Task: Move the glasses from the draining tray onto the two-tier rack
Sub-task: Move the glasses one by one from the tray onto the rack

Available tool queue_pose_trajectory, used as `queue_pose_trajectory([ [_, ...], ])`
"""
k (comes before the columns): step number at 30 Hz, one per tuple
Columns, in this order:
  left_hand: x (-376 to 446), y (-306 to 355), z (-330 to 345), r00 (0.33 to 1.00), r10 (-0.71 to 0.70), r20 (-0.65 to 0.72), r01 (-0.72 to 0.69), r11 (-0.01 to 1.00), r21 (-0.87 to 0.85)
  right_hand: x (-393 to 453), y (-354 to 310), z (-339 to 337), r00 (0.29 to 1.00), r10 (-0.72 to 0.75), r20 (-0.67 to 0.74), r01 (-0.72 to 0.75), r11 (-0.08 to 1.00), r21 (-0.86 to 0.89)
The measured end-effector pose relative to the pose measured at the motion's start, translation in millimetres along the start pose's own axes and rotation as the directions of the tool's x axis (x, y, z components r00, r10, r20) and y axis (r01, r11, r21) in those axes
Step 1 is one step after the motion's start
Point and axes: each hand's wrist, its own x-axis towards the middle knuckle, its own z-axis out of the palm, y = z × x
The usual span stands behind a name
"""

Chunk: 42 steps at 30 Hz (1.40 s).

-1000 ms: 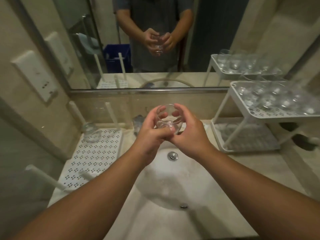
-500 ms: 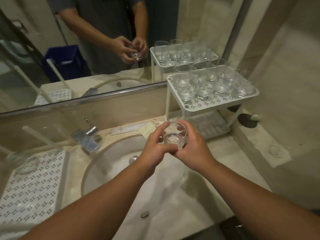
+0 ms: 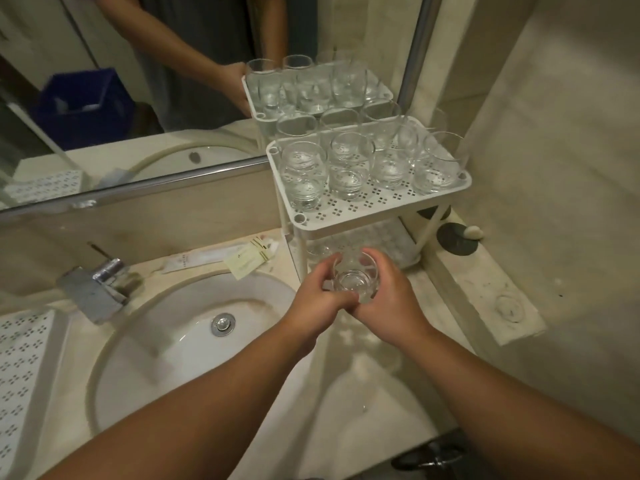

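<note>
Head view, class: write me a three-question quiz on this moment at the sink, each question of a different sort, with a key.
1. True or false: the glass is held by both the left hand and the right hand.
2. Multiple choice: where is the held glass? A) standing on the top tier of the rack; B) in the air in front of the lower tier; C) lying in the basin.
3. Fill in: the glasses on the top tier stand with their mouths facing ____.

Key: 1 true; 2 B; 3 up.
</note>
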Motion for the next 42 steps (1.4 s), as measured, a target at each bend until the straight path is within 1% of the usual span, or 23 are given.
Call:
queue_pose_trajectory([
  [6,19.8,-3.1,11.6,0.993,-0.115,-0.014,0.112,0.987,-0.111,17.3,26.2,-5.4,0.995,0.093,-0.029,-0.092,0.995,0.034],
  [12,36.4,-7.6,18.8,0.982,-0.185,-0.027,0.176,0.963,-0.207,47.5,42.7,-0.1,0.989,0.146,-0.004,-0.146,0.989,0.001],
  [18,55.0,-3.4,22.1,0.966,-0.251,-0.055,0.230,0.941,-0.247,78.3,52.6,17.1,0.987,0.162,0.009,-0.162,0.987,0.000],
  [21,59.9,-3.4,20.8,0.961,-0.270,-0.063,0.247,0.937,-0.248,92.6,56.4,22.5,0.979,0.197,0.044,-0.197,0.980,0.005],
  [24,64.5,-3.4,19.8,0.956,-0.290,-0.051,0.270,0.932,-0.240,103.9,59.8,26.1,0.974,0.225,0.034,-0.224,0.974,-0.021],
  [26,68.7,-4.6,18.8,0.952,-0.304,-0.043,0.288,0.933,-0.217,109.7,61.6,28.1,0.977,0.213,0.024,-0.211,0.975,-0.075],
  [29,76.4,-3.9,19.9,0.947,-0.316,-0.047,0.306,0.939,-0.158,117.0,63.3,30.8,0.975,0.222,0.015,-0.214,0.955,-0.204],
  [32,85.3,-4.1,22.3,0.944,-0.321,-0.071,0.311,0.942,-0.124,120.8,63.8,37.0,0.977,0.209,0.043,-0.180,0.917,-0.356],
  [33,88.1,-5.2,22.2,0.944,-0.321,-0.074,0.313,0.943,-0.110,122.7,65.0,39.2,0.978,0.206,0.041,-0.178,0.913,-0.366],
  [36,92.5,-10.9,20.3,0.940,-0.334,-0.074,0.330,0.942,-0.067,128.5,68.6,46.5,0.964,0.265,0.011,-0.256,0.940,-0.225],
  [42,96.6,-11.6,17.3,0.932,-0.361,-0.030,0.360,0.932,-0.023,129.5,78.9,55.6,0.972,0.231,-0.040,-0.234,0.966,-0.112],
])
